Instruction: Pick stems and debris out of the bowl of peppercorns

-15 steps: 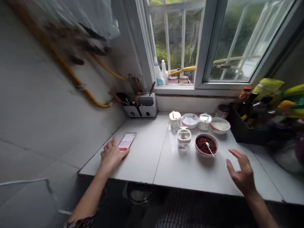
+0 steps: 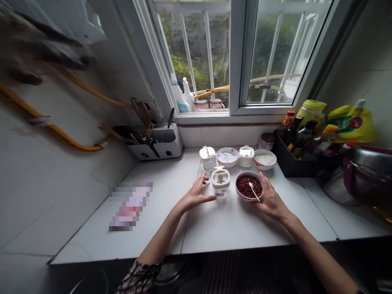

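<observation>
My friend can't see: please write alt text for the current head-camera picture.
A person's right hand curves around one side of a bowl holding dark red bits and a white spoon; the left hand is open beside a clear container on a counter. Behind, below a window, are two more containers and two dishes.

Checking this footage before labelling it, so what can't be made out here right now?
All in the head view:
- Phone: pixel blocks cover its screen.
- Right hand: its own back hides part of its contact with the bowl, so firmness can't be told.
- Left hand: thumb too near the jar to tell touching from apart.
- Metal pot: cut off by the right edge.
- Dark shapes, upper left: blurred.
</observation>
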Motion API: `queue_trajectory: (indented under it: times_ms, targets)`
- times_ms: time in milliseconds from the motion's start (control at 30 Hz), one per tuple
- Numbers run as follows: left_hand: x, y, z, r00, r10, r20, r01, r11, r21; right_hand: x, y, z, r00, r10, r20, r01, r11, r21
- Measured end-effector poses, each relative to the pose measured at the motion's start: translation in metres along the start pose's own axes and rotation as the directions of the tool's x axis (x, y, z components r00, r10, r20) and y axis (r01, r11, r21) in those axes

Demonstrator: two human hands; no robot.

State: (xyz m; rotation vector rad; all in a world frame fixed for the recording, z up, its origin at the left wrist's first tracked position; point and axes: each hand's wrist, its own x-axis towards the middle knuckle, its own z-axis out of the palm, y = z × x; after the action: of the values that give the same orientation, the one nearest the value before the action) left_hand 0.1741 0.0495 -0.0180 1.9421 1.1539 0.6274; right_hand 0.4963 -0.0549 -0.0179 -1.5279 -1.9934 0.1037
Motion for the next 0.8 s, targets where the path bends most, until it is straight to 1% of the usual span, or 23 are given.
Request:
queue_trajectory:
  times_ms: [67, 267, 333, 400, 500, 567, 633, 700, 800]
  targets:
    - [0.006, -0.001, 0.004, 1.0, 0.007, 0.015, -0.007, 0.999, -0.035, 0.001, 0.003, 0.002, 1.0, -0.012, -0.015, 0.012, 1.0, 0.026]
    - [0.017, -0.009, 0.012, 0.997, 0.072, -0.02, -0.073, 0.995, -0.07, 0.008, 0.01, 0.009, 0.999, -0.036, -0.03, 0.038, 0.998, 0.05]
    - [0.021, -0.011, 0.017, 0.994, 0.109, -0.011, -0.109, 0.986, -0.123, 0.009, 0.009, 0.006, 0.997, -0.073, -0.029, 0.074, 0.997, 0.038]
    - [0.025, -0.013, 0.02, 0.994, 0.11, -0.025, -0.113, 0.979, -0.171, 0.01, 0.007, -0.001, 0.989, -0.144, -0.028, 0.144, 0.99, 0.004]
    - [0.029, -0.016, 0.022, 0.993, 0.117, -0.014, -0.117, 0.969, -0.217, 0.013, 0.002, -0.017, 0.963, -0.264, -0.045, 0.261, 0.963, -0.072]
    - [0.029, -0.017, 0.021, 0.99, 0.138, 0.003, -0.133, 0.96, -0.248, 0.015, -0.001, -0.026, 0.923, -0.38, -0.065, 0.371, 0.921, -0.117]
    - [0.029, -0.017, 0.017, 0.989, 0.146, 0.022, -0.135, 0.954, -0.268, 0.019, -0.003, -0.03, 0.881, -0.468, -0.072, 0.457, 0.88, -0.133]
    - [0.028, -0.016, 0.014, 0.986, 0.165, 0.03, -0.151, 0.952, -0.267, 0.022, -0.005, -0.03, 0.854, -0.516, -0.073, 0.504, 0.853, -0.134]
    - [0.026, -0.015, 0.012, 0.985, 0.171, 0.027, -0.16, 0.959, -0.235, 0.025, -0.006, -0.026, 0.842, -0.534, -0.075, 0.526, 0.844, -0.108]
